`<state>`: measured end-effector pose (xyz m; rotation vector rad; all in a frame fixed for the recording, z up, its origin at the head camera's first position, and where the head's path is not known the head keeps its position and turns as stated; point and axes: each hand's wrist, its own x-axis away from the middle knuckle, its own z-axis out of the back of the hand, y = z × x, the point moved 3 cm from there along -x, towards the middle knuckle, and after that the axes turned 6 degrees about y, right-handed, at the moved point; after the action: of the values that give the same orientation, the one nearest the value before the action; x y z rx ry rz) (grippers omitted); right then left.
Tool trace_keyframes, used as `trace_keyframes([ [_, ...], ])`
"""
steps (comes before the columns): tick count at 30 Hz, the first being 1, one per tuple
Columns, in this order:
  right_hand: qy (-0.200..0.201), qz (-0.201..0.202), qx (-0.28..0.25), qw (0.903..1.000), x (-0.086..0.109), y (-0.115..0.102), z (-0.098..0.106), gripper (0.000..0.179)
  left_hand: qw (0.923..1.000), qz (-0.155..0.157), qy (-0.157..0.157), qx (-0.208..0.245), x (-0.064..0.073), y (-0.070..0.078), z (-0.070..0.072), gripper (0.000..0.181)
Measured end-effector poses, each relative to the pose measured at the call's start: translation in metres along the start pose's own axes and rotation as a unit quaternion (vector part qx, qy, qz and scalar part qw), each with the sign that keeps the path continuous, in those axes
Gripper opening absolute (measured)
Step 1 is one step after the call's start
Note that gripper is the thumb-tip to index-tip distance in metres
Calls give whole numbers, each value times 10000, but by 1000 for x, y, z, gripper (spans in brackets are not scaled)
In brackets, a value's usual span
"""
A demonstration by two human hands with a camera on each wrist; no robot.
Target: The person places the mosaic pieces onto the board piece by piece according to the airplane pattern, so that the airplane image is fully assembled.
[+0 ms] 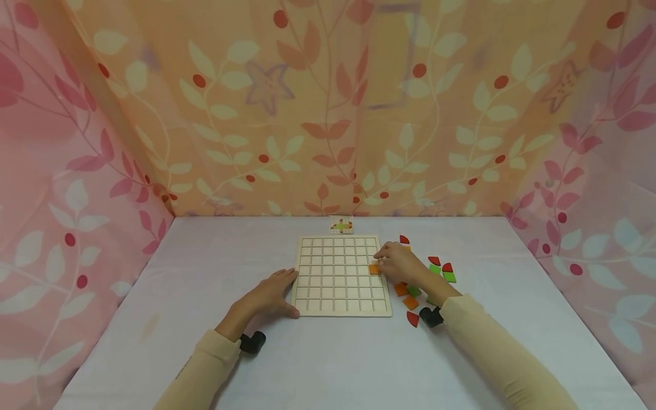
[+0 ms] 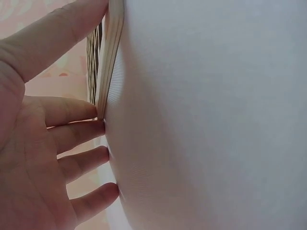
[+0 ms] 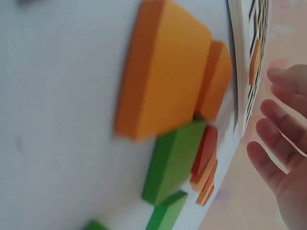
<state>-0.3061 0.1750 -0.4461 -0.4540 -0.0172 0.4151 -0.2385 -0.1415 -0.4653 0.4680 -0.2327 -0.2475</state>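
Observation:
A wooden grid board (image 1: pixel 335 312) lies flat on the white table. My left hand (image 1: pixel 271 292) rests at its left side; in the left wrist view the fingertips (image 2: pixel 98 194) touch the tablecloth and the thumb lies against the board's edge (image 2: pixel 111 57). One orange square tile (image 1: pixel 374 269) sits in the rightmost column of the grid. Over the board's right edge hovers my right hand (image 1: pixel 398 263), beside that tile. The right wrist view shows its fingers (image 3: pixel 276 136) loosely bent, apart from the orange tile (image 3: pixel 255 62), with nothing visible between them.
Right of the board lie loose tiles: an orange square (image 1: pixel 410 302), a green square (image 1: pixel 449 277), a red quarter-round (image 1: pixel 412 319) and several others, some under the right arm. A small pattern card (image 1: pixel 341 224) lies behind the board. Floral curtains (image 1: pixel 328 114) surround the table.

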Motion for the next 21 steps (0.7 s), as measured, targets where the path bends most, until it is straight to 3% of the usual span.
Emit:
trace_keyframes([
  [3, -9, -289, -226, 9993, -3, 6, 7, 30, 10000, -11, 12, -44, -1, -1, 0, 103],
  [10, 113, -99, 83, 9999, -14, 22, 22, 31, 9999, 43, 2, -102, -4, -3, 1, 103],
  [21, 755, -514, 224, 9956, -26, 56, 28, 39, 9999, -9, -47, -89, -3, -2, -2, 103],
])
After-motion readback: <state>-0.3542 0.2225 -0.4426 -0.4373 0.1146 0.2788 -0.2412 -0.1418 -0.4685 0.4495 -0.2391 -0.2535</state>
